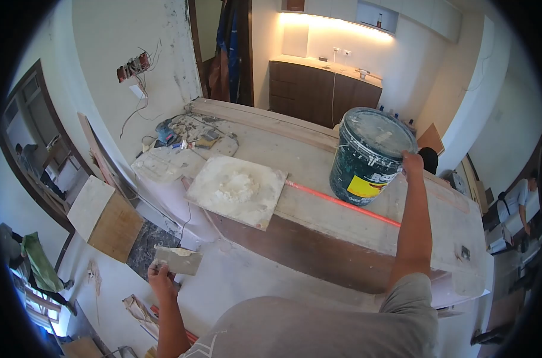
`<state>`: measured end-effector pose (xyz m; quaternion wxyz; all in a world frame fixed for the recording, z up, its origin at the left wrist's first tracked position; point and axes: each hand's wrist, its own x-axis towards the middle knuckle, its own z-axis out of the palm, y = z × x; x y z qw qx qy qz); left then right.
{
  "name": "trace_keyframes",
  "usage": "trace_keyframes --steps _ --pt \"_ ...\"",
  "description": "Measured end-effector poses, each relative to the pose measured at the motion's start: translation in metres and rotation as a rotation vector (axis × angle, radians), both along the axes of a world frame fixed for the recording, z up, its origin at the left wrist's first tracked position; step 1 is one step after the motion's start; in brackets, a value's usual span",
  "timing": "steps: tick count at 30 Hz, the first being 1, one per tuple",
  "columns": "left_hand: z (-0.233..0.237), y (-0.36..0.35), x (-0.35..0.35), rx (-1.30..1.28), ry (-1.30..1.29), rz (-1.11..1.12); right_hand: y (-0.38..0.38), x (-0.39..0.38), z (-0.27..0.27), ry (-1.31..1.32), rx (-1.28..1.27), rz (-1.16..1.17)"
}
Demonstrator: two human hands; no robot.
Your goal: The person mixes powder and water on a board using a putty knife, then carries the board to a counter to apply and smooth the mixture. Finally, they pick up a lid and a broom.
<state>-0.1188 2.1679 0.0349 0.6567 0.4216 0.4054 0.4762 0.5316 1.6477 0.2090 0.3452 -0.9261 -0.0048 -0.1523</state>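
My left hand [162, 278] is closed around a flat putty knife [184, 261], held out over the floor; pale paste clings along the blade's upper edge. With my right arm stretched out, my right hand [412, 164] grips the upper rim of a dark green bucket [350, 162] with a yellow label. The bucket stands upright on the counter, its top covered by a smeared lid [381, 126]. Between my hands lies a square board [265, 209] bearing a heap of white powder or paste [238, 186]. Some fingers of my right hand are hidden.
A red strip [342, 203] runs along the dusty counter [304, 158]. Tools and cables [190, 134] clutter its far left. Exposed wires [137, 74] hang from the wall. A wooden box [107, 221] stands at left. Other people [515, 203] are at both sides.
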Motion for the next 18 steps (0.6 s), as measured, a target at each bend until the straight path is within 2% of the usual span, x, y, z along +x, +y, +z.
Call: trace_keyframes --steps 4,6,9,11,12,13,15,17,18 --pt "0.002 -0.006 0.015 -0.020 0.010 -0.036 -0.005 0.012 -0.016 -0.203 -0.309 -0.002" --pt "-0.004 -0.006 0.018 -0.017 0.002 -0.047 0.006 -0.005 -0.008 -0.086 -0.072 -0.002" --pt "-0.014 -0.010 0.020 -0.026 -0.001 -0.078 0.010 0.011 -0.028 -0.108 0.068 -0.118" --pt "-0.015 -0.018 0.023 -0.045 0.012 -0.087 0.016 -0.011 -0.010 0.068 0.292 -0.111" --pt "-0.015 -0.020 0.026 -0.047 0.019 -0.106 0.033 -0.046 0.020 0.282 0.512 -0.040" --pt "-0.016 -0.022 0.029 -0.048 0.026 -0.126 0.021 -0.017 0.000 0.054 0.159 0.030" --pt "-0.022 -0.025 0.034 -0.041 0.021 -0.170 0.009 -0.004 -0.013 -0.207 -0.299 0.071" --pt "-0.029 -0.024 0.044 -0.023 -0.018 -0.215 0.026 -0.031 0.000 -0.226 -0.265 -0.022" --pt "-0.028 -0.024 0.049 -0.031 0.002 -0.219 0.028 -0.036 0.003 -0.206 -0.134 -0.089"
